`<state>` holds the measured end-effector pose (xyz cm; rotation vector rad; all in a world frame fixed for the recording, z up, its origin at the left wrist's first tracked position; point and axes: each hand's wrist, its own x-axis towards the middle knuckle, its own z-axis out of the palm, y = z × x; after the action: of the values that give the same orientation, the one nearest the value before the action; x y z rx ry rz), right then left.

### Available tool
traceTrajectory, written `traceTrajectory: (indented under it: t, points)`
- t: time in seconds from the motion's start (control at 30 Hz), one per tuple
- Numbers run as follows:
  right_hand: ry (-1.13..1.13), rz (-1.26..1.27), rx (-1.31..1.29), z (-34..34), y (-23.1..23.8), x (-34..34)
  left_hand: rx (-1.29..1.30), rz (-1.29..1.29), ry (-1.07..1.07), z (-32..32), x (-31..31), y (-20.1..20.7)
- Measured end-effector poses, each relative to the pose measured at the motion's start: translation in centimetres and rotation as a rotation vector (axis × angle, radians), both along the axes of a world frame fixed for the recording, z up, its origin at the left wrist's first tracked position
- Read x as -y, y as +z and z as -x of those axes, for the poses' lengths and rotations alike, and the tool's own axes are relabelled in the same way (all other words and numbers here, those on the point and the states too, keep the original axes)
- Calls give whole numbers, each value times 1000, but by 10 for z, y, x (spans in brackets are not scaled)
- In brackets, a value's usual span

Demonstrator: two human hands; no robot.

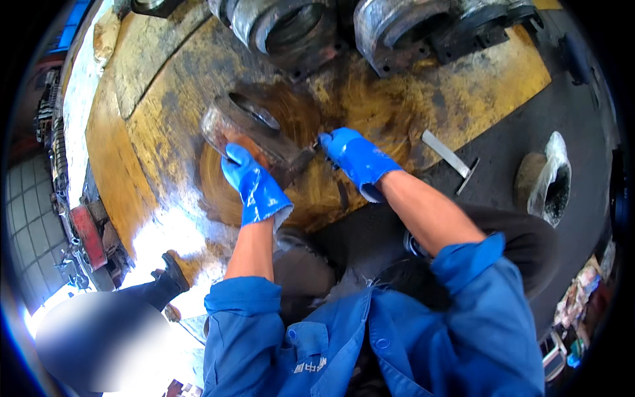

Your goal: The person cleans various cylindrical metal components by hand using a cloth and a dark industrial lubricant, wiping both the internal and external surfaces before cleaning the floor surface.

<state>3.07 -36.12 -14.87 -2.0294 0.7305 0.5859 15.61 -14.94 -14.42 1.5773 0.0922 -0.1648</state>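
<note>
A heavy, dark metal bearing housing (218, 126) with a round bore lies tilted on a worn yellow board. My left hand (250, 182), in a blue rubber glove, grips its near side. At the right end of the housing is my right hand (354, 155), gloved the same way. Its fingers are closed around something slim whose dark tip points toward the housing's end; the glove hides most of it, so its kind cannot be made out.
Several larger bearing housings (284, 33) line the board's far edge. To the right lie a T-shaped metal tool (446, 153) and a ring-shaped part (529, 180) partly wrapped in plastic. Another person (142, 298) is at the lower left, beside strong glare on the yellow board (109, 159).
</note>
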Motion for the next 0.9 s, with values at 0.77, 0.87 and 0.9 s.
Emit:
traceTrajectory:
  t: [0.77, 0.87, 0.9]
  points:
    - [-61, -447, -23, -12, 47, 0, 96, -155, 162, -13, -35, -18]
    - [-164, -418, -75, -4, 51, 39, 32, -94, 110, 3, -5, 7]
    - [-229, -426, -105, -7, 54, 51, 96, -176, 149, 3, -9, 7]
